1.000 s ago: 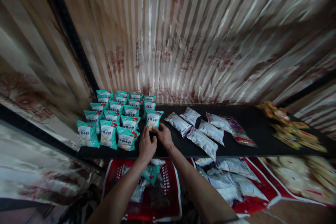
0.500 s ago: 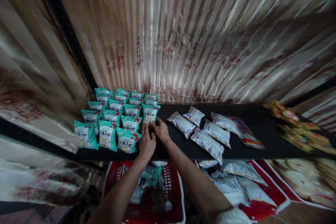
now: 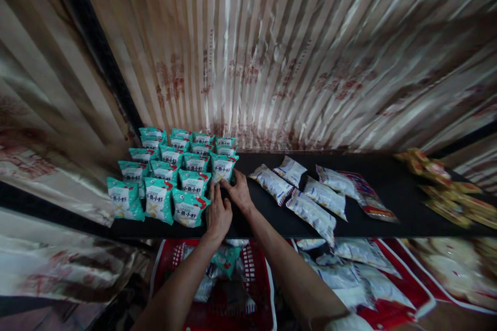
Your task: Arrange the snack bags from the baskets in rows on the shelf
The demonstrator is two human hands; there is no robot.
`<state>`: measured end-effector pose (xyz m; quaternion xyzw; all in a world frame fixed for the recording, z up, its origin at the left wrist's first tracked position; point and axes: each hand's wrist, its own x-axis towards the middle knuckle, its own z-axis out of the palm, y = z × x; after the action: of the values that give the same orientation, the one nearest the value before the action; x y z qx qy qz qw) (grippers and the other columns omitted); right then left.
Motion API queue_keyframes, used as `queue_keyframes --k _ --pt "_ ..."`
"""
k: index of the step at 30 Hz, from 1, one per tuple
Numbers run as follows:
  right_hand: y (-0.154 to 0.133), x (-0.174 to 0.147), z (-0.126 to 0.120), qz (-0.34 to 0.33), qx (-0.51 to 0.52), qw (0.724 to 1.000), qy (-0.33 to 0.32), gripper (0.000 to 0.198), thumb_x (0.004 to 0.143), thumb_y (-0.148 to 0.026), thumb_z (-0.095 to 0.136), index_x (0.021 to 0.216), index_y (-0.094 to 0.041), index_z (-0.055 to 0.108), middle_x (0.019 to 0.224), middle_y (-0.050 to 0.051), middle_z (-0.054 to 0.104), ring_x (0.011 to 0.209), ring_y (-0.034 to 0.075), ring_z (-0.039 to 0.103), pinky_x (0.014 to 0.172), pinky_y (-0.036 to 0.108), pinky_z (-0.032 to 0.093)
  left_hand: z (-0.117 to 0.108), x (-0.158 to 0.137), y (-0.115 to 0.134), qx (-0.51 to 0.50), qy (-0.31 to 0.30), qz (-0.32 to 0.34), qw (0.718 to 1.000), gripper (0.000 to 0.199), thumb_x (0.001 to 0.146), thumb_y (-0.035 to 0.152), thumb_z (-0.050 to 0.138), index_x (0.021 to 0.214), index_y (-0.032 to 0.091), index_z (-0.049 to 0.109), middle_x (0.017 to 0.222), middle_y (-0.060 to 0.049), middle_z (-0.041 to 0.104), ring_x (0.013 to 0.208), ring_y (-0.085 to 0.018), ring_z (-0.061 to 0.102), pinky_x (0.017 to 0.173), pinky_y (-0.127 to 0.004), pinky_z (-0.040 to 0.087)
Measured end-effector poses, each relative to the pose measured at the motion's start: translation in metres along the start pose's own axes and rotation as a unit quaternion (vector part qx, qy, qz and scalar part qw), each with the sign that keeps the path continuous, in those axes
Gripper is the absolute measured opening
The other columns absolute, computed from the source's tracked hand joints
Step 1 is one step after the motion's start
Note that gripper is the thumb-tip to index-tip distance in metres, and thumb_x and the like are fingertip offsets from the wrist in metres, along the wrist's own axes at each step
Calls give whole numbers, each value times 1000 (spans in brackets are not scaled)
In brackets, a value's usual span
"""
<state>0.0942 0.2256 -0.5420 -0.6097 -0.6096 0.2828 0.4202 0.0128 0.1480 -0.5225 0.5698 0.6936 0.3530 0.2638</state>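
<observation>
Teal-and-white snack bags (image 3: 158, 199) stand upright in several columns on the left of the black shelf. Both my hands are at the front snack bag (image 3: 222, 167) of the rightmost column. My left hand (image 3: 219, 215) has its fingers stretched out, tips by the bag's lower left edge and close to the neighbouring bag (image 3: 189, 209). My right hand (image 3: 239, 192) grips the same bag's lower right corner, thumb in front and fingers along the side. The undersides of my fingers are hidden.
White packets (image 3: 312, 215) lie loosely right of my hands on the black shelf (image 3: 373, 230), beside a red-and-blue packet (image 3: 368, 196). Yellow packets (image 3: 452, 191) are at the far right. Below stand a red basket (image 3: 267, 289) and other red baskets (image 3: 421, 289) holding packets. Striped sheeting (image 3: 272, 51) hangs behind.
The view has shifted slightly. Both hands remain at the same snack bag, with only a slight shift of the fingers. The bags keep their arrangement.
</observation>
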Motion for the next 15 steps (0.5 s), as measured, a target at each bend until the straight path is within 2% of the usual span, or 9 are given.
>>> queue_keyframes --k 4,7,12,14,15 --pt "-1 4 1 19 36 999 -17 64 73 -42 59 128 -13 47 129 15 52 120 27 47 100 41 37 2 1 -4 -8 -2 7 1000 53 83 15 39 136 9 37 151 -13 23 138 -22 24 111 -35 27" --pt "-4 6 1 33 37 998 -28 60 74 -44 58 126 -15 50 128 13 54 118 26 49 101 41 37 3 2 -6 -16 -3 1 1000 54 83 16 40 137 13 37 152 -10 22 138 -21 25 110 -35 31" --pt "-8 -7 -3 28 38 999 -4 60 73 -44 61 124 -15 51 128 12 55 119 26 48 102 41 36 2 -4 -5 -10 -8 0 1000 53 83 17 40 136 12 37 153 -11 17 137 -24 27 108 -36 33" --pt "-11 -23 -8 41 64 997 21 59 75 -45 57 124 -13 50 127 14 55 117 25 50 100 39 38 -2 -17 -7 -16 -3 23 1000 49 83 18 39 132 11 43 151 -12 22 137 -23 28 110 -35 30" --pt "-13 -34 -11 46 85 995 33 56 77 -45 55 123 -12 50 125 14 56 114 24 52 99 38 40 -3 -27 -9 -27 -3 43 999 46 84 17 38 128 11 47 148 -12 30 135 -22 31 110 -34 30"
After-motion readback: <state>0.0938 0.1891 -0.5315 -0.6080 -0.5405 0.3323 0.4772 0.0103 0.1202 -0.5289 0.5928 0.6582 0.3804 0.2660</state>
